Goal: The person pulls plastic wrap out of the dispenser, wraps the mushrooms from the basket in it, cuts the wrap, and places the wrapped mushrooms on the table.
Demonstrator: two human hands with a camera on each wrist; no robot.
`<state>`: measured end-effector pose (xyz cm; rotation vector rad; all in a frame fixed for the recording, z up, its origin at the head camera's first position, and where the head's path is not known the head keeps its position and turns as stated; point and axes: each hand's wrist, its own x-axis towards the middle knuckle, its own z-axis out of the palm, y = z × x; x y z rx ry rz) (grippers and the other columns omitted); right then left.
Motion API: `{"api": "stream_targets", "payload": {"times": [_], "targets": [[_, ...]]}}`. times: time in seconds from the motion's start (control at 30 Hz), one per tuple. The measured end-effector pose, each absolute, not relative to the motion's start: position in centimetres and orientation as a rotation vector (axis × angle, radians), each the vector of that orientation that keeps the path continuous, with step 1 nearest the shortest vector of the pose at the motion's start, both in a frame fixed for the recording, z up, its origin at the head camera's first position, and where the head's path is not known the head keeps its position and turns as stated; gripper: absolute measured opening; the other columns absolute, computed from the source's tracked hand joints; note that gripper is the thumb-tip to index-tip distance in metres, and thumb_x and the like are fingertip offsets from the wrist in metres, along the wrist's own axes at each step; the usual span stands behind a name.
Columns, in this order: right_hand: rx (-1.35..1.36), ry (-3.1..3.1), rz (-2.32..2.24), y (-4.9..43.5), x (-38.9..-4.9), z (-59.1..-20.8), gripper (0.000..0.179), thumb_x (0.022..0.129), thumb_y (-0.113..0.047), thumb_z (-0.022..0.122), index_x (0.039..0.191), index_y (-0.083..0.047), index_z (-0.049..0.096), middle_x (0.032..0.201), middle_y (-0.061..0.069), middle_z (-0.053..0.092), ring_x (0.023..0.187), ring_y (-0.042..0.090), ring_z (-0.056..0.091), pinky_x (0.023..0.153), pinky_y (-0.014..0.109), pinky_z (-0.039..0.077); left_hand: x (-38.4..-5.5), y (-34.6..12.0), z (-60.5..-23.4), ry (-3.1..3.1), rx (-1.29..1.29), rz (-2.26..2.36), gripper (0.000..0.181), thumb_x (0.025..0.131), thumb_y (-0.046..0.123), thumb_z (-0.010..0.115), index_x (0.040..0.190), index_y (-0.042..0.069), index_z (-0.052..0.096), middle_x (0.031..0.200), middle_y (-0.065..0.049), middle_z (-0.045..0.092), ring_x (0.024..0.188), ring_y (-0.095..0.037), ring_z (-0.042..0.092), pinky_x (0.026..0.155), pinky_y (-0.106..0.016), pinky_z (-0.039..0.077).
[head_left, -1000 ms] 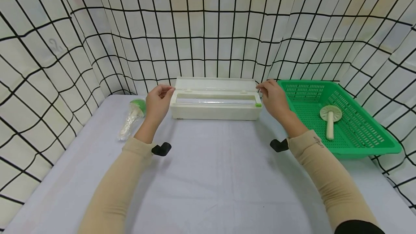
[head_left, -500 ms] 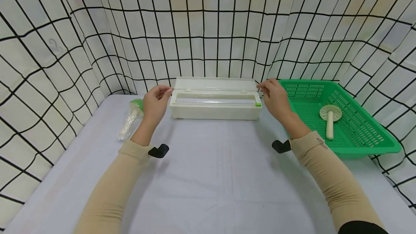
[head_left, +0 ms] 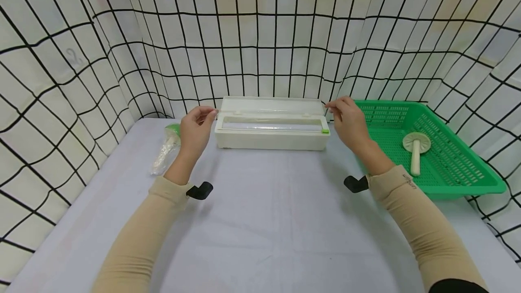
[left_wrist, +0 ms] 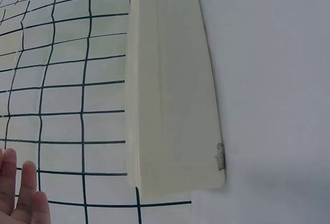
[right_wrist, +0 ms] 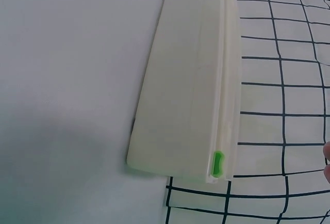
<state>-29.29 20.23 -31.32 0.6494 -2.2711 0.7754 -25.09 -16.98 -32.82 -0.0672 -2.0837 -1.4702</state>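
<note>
White Box (head_left: 270, 141), Lid (head_left: 272, 103) Raised, Within Reach

Thumb and fingertips come together on the left hand (head_left: 195, 130), near the lid's left end, and on the right hand (head_left: 348, 121), near its right end; whether either pinches clear film cannot be told. Between them the box sits on a pale cloth (head_left: 260, 220), a shiny roll (head_left: 272, 126) showing inside, a green tab (head_left: 324, 131) at the right. The step in hand looks like work on the film's two edges; the next move likely calls for an even, level pull. Farther out lie a plastic-wrapped, green-topped item (head_left: 164, 150), left, and a green basket (head_left: 460, 190) holding a pale mushroom-shaped piece (head_left: 415, 148), right. Behind runs black wire mesh (head_left: 277, 48).
</note>
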Motion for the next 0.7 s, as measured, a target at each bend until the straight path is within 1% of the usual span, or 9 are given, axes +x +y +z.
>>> {"api": "stream_targets", "payload": {"times": [0.17,0.33,0.5,0.7], "targets": [[0.644,-2.272,0.778,20.3,-29.1,-31.3,0.018,0.101,0.010,0.054,0.104,0.008,0.072,0.102,0.020,0.061,0.077,0.028,0.054,0.065,0.035,0.042,-24.8,-16.9,-32.7,-2.065,-0.074,-1.480,0.020,0.102,0.009,0.064,0.112,-0.009,0.068,0.111,-0.020,0.070,0.095,-0.008,0.061,0.091,-0.024,0.050],[0.652,-2.254,0.779,20.4,-28.8,-31.1,0.018,0.101,0.010,0.054,0.103,0.008,0.072,0.101,0.020,0.062,0.075,0.027,0.053,0.063,0.034,0.040,-24.5,-16.9,-32.5,-2.055,-0.092,-1.475,0.021,0.103,0.009,0.064,0.112,-0.010,0.068,0.110,-0.021,0.070,0.093,-0.003,0.060,0.090,-0.022,0.050],[0.663,-2.236,0.776,20.5,-28.4,-31.0,0.018,0.100,0.011,0.055,0.103,0.008,0.072,0.099,0.019,0.062,0.075,0.026,0.052,0.063,0.033,0.039,-24.3,-16.9,-32.4,-2.036,-0.112,-1.483,0.021,0.102,0.008,0.065,0.111,-0.010,0.068,0.109,-0.021,0.070,0.092,0.000,0.060,0.089,-0.021,0.049],[0.678,-2.200,0.760,20.7,-28.0,-30.8,0.017,0.099,0.012,0.056,0.101,0.007,0.072,0.096,0.019,0.062,0.074,0.026,0.052,0.062,0.032,0.038,-24.0,-16.9,-32.1,-2.022,-0.143,-1.497,0.020,0.102,0.008,0.065,0.111,-0.010,0.068,0.109,-0.021,0.069,0.094,-0.002,0.060,0.091,-0.022,0.049]]}}
